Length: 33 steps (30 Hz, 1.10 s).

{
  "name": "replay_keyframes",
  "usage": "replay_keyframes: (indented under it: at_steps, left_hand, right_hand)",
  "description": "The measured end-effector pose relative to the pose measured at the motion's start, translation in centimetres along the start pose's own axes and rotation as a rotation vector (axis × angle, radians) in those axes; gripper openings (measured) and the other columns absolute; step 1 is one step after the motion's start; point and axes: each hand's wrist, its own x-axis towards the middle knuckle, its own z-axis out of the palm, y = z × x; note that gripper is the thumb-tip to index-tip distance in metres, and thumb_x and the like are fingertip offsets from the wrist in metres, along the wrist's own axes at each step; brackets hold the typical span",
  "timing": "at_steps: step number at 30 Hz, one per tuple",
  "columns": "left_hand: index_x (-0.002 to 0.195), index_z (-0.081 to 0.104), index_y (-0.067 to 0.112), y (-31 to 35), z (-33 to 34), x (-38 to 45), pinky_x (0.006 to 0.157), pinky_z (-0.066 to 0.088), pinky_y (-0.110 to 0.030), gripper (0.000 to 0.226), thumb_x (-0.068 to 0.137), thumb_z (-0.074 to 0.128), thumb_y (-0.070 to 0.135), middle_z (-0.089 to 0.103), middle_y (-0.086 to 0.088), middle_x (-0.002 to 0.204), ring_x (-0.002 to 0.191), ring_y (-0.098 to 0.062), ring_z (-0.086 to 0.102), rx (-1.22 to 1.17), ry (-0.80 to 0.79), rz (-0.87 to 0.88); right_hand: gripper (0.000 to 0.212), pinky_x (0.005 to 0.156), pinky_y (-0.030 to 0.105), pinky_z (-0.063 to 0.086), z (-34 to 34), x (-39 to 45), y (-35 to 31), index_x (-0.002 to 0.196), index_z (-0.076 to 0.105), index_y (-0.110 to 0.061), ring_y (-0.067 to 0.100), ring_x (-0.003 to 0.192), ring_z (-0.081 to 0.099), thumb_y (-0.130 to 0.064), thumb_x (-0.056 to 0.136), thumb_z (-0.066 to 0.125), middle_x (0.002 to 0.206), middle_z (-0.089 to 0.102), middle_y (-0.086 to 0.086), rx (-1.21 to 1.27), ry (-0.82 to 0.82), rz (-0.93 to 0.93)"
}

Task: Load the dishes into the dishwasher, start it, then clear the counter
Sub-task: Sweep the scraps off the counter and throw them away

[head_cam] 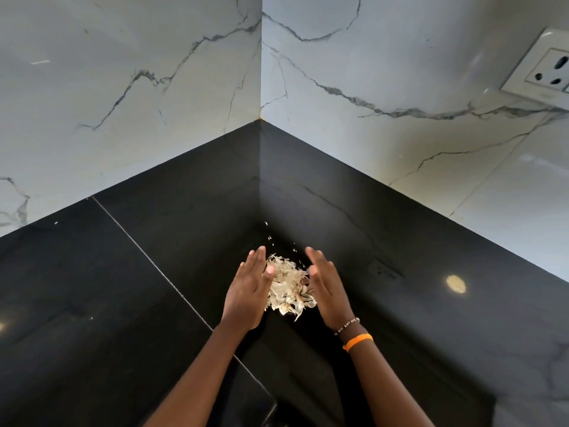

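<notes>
A pile of pale, papery garlic peels (289, 288) lies on the black stone counter (107, 288) close to its inner corner. My left hand (249, 291) stands on edge against the pile's left side, fingers straight and together. My right hand (328, 288) stands on edge against the pile's right side, with a beaded bracelet and an orange band at the wrist. Both palms face the peels and cup them between them. A few tiny scraps (270, 238) lie loose just beyond the fingertips.
Black upstands meet at the corner (260, 180) behind the pile, with white marble wall tiles above. A white wall socket (548, 69) sits at the upper right. A seam (147, 254) runs diagonally across the counter on the left.
</notes>
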Motion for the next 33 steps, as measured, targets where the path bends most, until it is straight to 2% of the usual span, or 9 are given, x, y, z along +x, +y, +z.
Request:
replay_keyframes:
  at_steps: [5,9,13,15,18,23,28,30,33]
  left_hand:
    - [0.149,0.008,0.018,-2.5,-0.4,0.0,0.114,-0.002,-0.017,0.104,0.069,-0.009,0.083,0.01,0.004,0.157,0.139,0.003,-0.005,0.045,0.067,-0.001]
    - [0.15,0.003,0.016,-2.5,0.0,0.1,0.114,-0.004,-0.019,0.087,0.079,-0.002,0.066,0.011,-0.001,0.158,0.144,-0.005,0.0,0.2,0.126,0.005]
    - [0.15,0.0,0.013,-2.9,0.3,0.1,0.115,-0.004,-0.023,0.092,0.079,-0.011,0.071,0.012,-0.007,0.158,0.146,-0.014,0.005,0.227,0.204,-0.062]
    - [0.149,-0.007,0.014,-2.8,0.4,0.2,0.114,-0.004,-0.023,0.085,0.082,-0.007,0.067,0.008,-0.006,0.158,0.146,-0.014,0.004,0.243,0.185,-0.055]
    - [0.146,-0.018,0.016,-2.8,0.5,0.3,0.116,-0.005,-0.025,0.08,0.085,-0.004,0.065,0.0,-0.004,0.159,0.146,-0.013,0.002,0.277,0.152,-0.009]
    - [0.148,-0.015,0.014,-2.9,0.6,0.4,0.119,0.0,-0.027,0.093,0.077,-0.013,0.074,0.002,-0.003,0.159,0.146,-0.011,0.002,0.258,0.148,-0.011]
    - [0.148,-0.014,0.014,-2.9,0.6,0.5,0.12,0.002,-0.028,0.092,0.078,-0.013,0.074,0.002,-0.004,0.159,0.146,-0.01,0.003,0.248,0.147,-0.007]
    - [0.148,-0.016,0.014,-2.9,0.6,0.5,0.12,0.002,-0.029,0.092,0.078,-0.013,0.074,0.002,-0.004,0.159,0.146,-0.01,0.003,0.253,0.142,-0.009]
    - [0.148,-0.014,0.015,-2.8,0.5,0.4,0.12,0.001,-0.028,0.09,0.08,-0.01,0.073,0.001,-0.002,0.159,0.146,-0.009,0.003,0.241,0.145,-0.013]
  right_hand:
    - [0.09,0.116,0.027,0.0,1.7,-1.6,-1.0,0.148,0.012,-0.012,0.015,0.145,0.006,-0.062,0.075,-0.006,0.157,0.014,0.004,-0.321,0.148,0.171]
    - [0.093,0.116,0.028,-0.004,5.0,0.1,-3.4,0.148,0.005,-0.011,0.015,0.146,-0.001,-0.061,0.072,-0.01,0.158,0.007,0.004,-0.324,0.095,0.139]
    - [0.076,0.116,0.034,0.001,4.0,2.8,-3.7,0.147,0.016,-0.009,0.016,0.145,0.008,-0.052,0.085,0.011,0.156,0.018,0.005,0.017,0.156,0.097]
    - [0.068,0.116,0.04,0.002,2.2,5.2,-2.3,0.146,0.02,-0.008,0.019,0.145,0.008,-0.041,0.088,0.01,0.155,0.019,0.006,-0.13,0.208,0.122]
    - [0.069,0.118,0.048,0.001,0.8,7.8,-0.4,0.147,0.018,-0.008,0.022,0.146,0.0,-0.039,0.089,0.001,0.158,0.008,0.006,-0.492,0.022,0.13]
    - [0.075,0.116,0.031,-0.007,2.7,7.7,-2.1,0.149,-0.002,-0.015,0.009,0.144,-0.012,-0.059,0.088,0.001,0.157,-0.007,-0.001,-0.62,-0.312,-0.142]
    - [0.103,0.116,0.022,-0.005,1.8,6.3,-2.1,0.148,0.013,-0.018,-0.002,0.14,0.001,-0.085,0.07,0.004,0.152,0.011,-0.011,-0.086,-0.516,-0.267]
    - [0.085,0.114,0.022,-0.005,1.4,8.4,-2.6,0.147,0.019,-0.016,0.003,0.142,0.005,-0.072,0.083,0.011,0.151,0.016,-0.01,-0.044,-0.374,-0.204]
    - [0.049,0.117,0.032,-0.005,2.3,12.1,-2.9,0.148,0.006,-0.012,0.016,0.146,-0.005,-0.024,0.102,0.016,0.158,0.001,0.003,-0.456,-0.31,-0.102]
